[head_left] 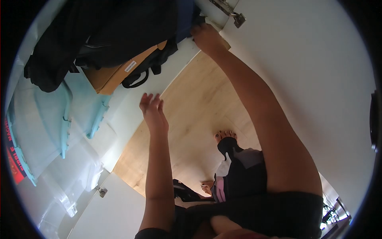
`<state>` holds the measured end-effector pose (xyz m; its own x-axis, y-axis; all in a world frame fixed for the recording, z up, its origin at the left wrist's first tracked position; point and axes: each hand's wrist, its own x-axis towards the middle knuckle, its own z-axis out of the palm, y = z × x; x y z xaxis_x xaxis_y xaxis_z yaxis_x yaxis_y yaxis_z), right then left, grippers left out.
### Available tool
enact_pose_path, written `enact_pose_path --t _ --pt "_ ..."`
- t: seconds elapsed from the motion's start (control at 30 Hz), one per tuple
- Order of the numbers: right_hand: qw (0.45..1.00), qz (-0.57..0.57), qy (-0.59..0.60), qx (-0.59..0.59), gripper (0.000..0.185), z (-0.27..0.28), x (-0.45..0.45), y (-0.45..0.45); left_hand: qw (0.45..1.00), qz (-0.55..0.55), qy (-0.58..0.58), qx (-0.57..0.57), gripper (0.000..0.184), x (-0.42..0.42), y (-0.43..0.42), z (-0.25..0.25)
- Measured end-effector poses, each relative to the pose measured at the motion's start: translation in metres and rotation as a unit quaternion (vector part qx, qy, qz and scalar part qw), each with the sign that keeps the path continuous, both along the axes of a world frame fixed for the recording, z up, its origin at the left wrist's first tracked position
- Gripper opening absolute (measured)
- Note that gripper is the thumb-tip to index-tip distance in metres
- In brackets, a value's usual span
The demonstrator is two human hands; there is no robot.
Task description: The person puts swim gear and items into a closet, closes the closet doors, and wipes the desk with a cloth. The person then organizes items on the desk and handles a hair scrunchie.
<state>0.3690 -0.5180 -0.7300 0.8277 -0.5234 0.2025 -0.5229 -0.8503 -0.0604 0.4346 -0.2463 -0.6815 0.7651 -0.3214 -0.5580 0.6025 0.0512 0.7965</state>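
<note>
My left hand (152,109) is raised over the front edge of the cabinet shelf, its fingers apart and slightly curled, with nothing in it. Nearest to it are a black strap or handle (137,83) and a brown cardboard box (115,75) with a white label. Dark clothing or bags (107,32) cover the top of the box. At the upper right, my right hand (206,36) is at the edge of the dark blue and black fabric (185,20). Its fingers are bent, and what they hold, if anything, is hidden.
Clear plastic containers (75,171) with light blue latches (97,117) stand at the left. A white cabinet door (310,79) with a metal hinge (238,19) is open at the right, another white door (107,211) at lower left. Below are wooden floor (199,103) and my feet.
</note>
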Motion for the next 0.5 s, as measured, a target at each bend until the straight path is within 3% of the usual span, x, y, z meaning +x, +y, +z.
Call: enact_pose_path --t 0.13,0.2,0.23,0.3,0.37,0.43,0.5 --pt "0.998 -0.014 0.024 -0.058 0.013 -0.019 0.020 -0.023 0.996 -0.077 0.015 0.044 0.044 -0.028 0.038 0.008" --pt "0.989 -0.133 -0.047 -0.039 0.017 -0.037 0.023 -0.026 0.992 -0.115 0.025 0.042 0.043 -0.036 0.062 0.016" --pt "0.989 -0.131 -0.048 -0.040 0.017 -0.039 0.019 -0.022 0.990 -0.129 0.043 0.041 0.041 -0.039 0.077 0.023" --pt "0.958 -0.258 -0.125 -0.002 0.018 -0.019 -0.010 0.001 0.987 -0.139 0.057 0.046 0.037 -0.044 0.106 0.037" --pt "0.982 -0.131 0.136 0.001 0.016 0.012 -0.053 0.021 0.989 -0.132 0.057 0.045 0.036 -0.046 0.135 0.048" --pt "0.978 -0.113 0.173 0.024 0.016 0.069 -0.062 0.055 0.992 -0.090 0.061 0.065 0.033 -0.047 0.160 0.051" --pt "0.971 -0.095 0.211 0.057 0.017 0.074 -0.056 0.065 0.994 -0.058 0.077 0.055 0.032 -0.045 0.177 0.043"
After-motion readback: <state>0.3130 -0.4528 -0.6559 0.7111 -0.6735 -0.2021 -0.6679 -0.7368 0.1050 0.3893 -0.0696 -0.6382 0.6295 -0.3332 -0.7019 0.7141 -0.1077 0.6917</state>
